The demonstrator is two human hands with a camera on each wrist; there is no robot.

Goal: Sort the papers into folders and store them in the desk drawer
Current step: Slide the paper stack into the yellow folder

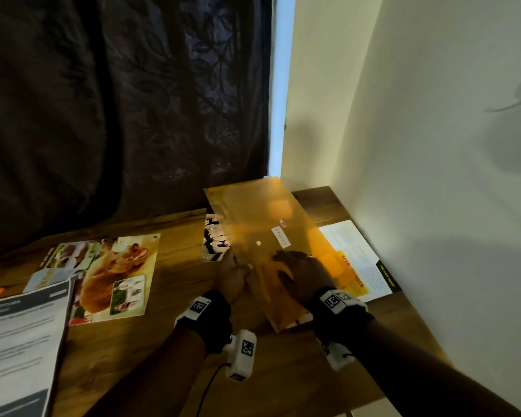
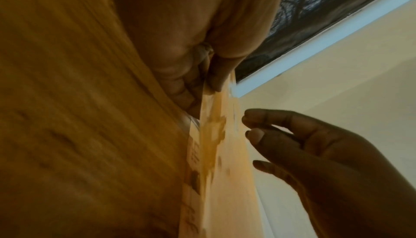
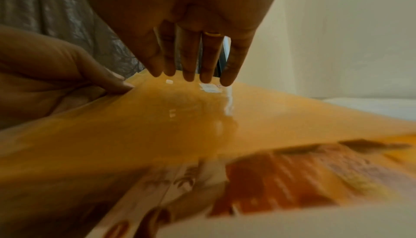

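Pinching the near left edge of the orange folder (image 1: 262, 236), the left hand (image 1: 230, 273) holds it tilted over the wooden desk (image 1: 151, 350) in the head view; the right hand (image 1: 303, 272) lies flat on its cover, beside the white label (image 1: 281, 237). In the left wrist view, thumb and fingers (image 2: 180, 88) clamp the folder's edge, printed papers (image 2: 193, 179) just below them. In the right wrist view, straight, close-set fingers (image 3: 189, 60) touch the cover, the ring (image 3: 212, 34) showing.

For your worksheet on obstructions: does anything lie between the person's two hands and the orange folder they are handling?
Nothing visible does. The left hand pinches the orange folder at its left edge, and the right hand rests on top of it, fingers straight.
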